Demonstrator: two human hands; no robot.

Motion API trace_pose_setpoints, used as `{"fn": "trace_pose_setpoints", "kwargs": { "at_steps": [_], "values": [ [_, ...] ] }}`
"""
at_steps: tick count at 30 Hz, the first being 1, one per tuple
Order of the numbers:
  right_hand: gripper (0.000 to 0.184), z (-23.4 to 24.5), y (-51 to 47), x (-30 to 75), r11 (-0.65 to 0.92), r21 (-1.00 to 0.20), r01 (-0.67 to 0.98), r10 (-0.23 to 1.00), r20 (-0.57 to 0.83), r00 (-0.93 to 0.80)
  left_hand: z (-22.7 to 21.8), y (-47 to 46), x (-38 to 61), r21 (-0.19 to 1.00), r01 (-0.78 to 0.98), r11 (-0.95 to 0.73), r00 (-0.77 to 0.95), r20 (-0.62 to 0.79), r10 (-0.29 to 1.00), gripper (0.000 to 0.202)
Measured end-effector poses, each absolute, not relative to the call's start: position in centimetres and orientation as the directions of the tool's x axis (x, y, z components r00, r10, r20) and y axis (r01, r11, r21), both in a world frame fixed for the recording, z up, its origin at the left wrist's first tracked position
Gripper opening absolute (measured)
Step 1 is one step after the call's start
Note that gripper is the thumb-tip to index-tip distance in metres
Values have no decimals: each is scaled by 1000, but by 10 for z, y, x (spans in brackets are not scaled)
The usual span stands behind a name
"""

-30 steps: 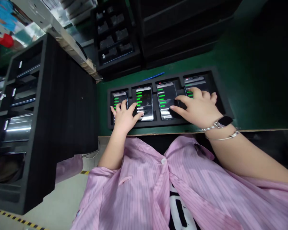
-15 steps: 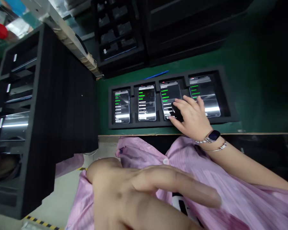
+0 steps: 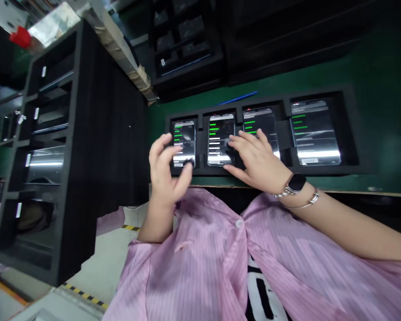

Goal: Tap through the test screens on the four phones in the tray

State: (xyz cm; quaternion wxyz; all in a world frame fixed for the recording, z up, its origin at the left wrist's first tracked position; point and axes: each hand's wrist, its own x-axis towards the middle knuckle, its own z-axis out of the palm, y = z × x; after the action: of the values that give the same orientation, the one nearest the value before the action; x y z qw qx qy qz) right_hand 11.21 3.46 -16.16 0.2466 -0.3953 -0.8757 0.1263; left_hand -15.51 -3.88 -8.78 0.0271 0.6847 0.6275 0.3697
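Phones (image 3: 316,138), four by my count, lie face up in one black foam tray (image 3: 357,129) across the middle of the frame, each in its own recess, presumably so they stay apart with every lit screen readable. Both my hands are empty. My left hand (image 3: 163,174) has its fingers loosely curled and parted at the leftmost phone (image 3: 184,151); my right hand (image 3: 259,165) is spread, palm down, over the third phone (image 3: 259,120), its fingertips reaching the second phone's (image 3: 218,142) right edge (whether any fingertip presses glass, I can't tell). One blue stick (image 3: 239,97) lies beyond the tray, upper centre, likely out of my fingers' way. My right wrist carries one watch (image 3: 296,182).
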Motion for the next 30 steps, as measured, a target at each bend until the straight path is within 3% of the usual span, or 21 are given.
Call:
{"fn": "trace_pose_setpoints", "kwargs": {
  "at_steps": [2,6,8,16,25,30],
  "values": [
    [59,-168,38,98,672,-413,615,739,313,-597,-116,-15,-174,492,854,-172,-89,464,881,49],
    [64,-170,40,97,654,-431,622,754,303,-583,-156,1,-196,464,885,44,-144,182,973,52],
    [62,-160,41,114,654,-436,618,756,352,-552,-162,1,-197,449,891,71,-139,121,983,52],
    [28,-119,35,215,477,-434,765,750,654,-97,-158,13,-199,393,916,85,-155,151,976,47],
    [33,-171,35,253,308,-412,858,925,339,-169,-153,8,-196,476,874,94,-178,134,975,76],
    [31,-141,64,254,403,-417,815,808,581,-102,-127,33,-192,320,945,74,-122,134,983,69]
  ]
}}
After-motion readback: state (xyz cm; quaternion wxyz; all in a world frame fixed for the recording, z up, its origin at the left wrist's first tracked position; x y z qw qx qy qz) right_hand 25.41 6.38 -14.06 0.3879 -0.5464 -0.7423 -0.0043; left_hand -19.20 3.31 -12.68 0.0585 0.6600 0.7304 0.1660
